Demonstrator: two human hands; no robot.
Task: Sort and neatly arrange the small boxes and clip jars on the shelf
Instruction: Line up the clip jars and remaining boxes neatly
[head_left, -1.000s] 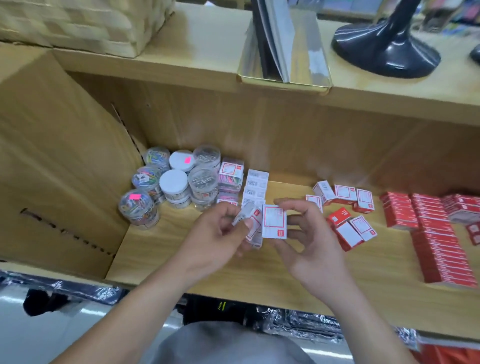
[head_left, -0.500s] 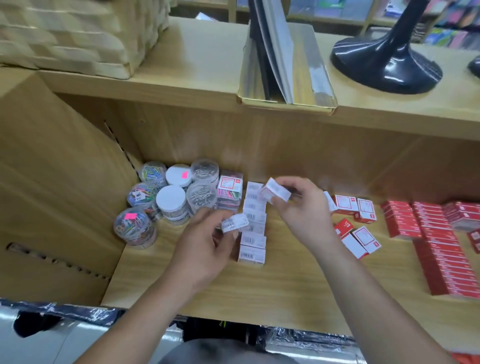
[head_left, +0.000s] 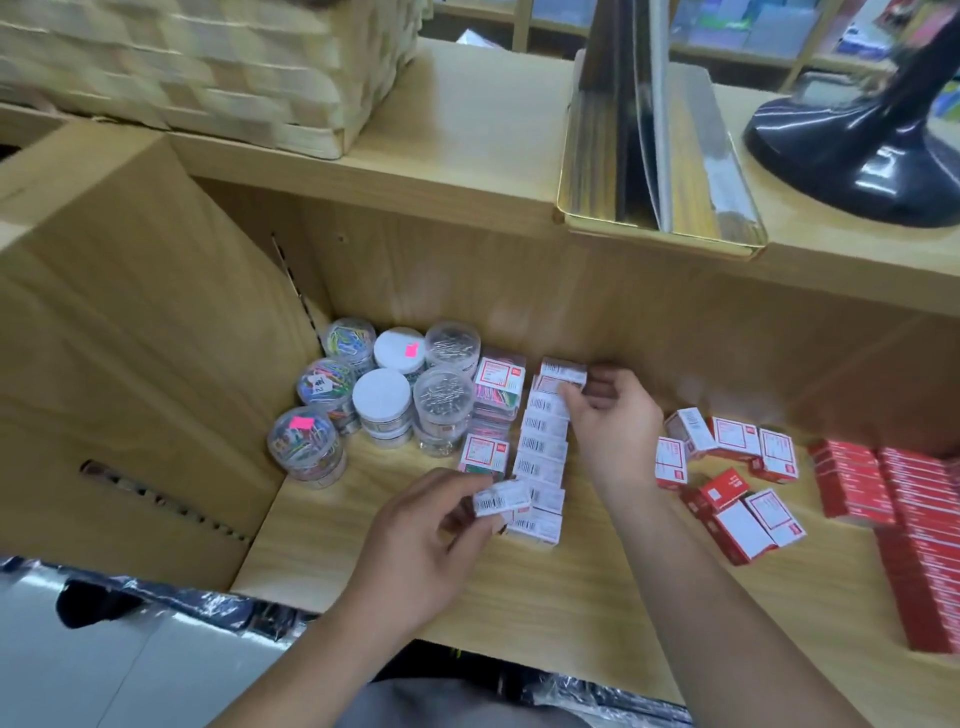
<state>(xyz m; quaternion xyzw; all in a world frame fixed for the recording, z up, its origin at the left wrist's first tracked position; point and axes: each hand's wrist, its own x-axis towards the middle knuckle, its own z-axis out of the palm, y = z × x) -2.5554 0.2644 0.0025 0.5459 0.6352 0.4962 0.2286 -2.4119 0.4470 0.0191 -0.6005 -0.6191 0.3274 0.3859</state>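
The right hand (head_left: 608, 415): fingers curled round a small white cardboard box with a barcode label (head_left: 563, 370). The box lies just past the fingertips, at the far end of a single-file column of like white barcoded boxes (head_left: 543, 457). Its long axis is crosswise to the column, matching the row. Whether it rests on anything cannot be told.

The left hand (head_left: 431, 525): thumb and fingers pinch a second small white barcoded box (head_left: 501, 498). Its long axis is also crosswise, slightly tilted, on the thumb side of the hand at the column's near end. It overlaps the nearest boxes in view; contact unclear.

Judgement: the coming move turns on this line-up. The column runs straight away from the person, with one hand at each end. The left hand is the nearer to the near end, so its box likely needs only a short shift toward the right hand, then squaring to the row.

Beyond the left hand's knuckles:
- Two clear plastic rectangular boxes with red-and-white labels (head_left: 497, 382), holding coloured clips, sit just beside the column.
- Past them is a cluster of clear round plastic clip jars (head_left: 441, 400): three hold coloured paper clips, at least two hold silver ones, and two show only white lids.

On the right hand's little-finger side:
- Loose red-and-white small cardboard boxes (head_left: 727, 441) lie at odd angles, unsorted.
- Further out are stacks of flat red boxes (head_left: 852, 483).

All of it sits on the pale wooden shelf (head_left: 519, 587).
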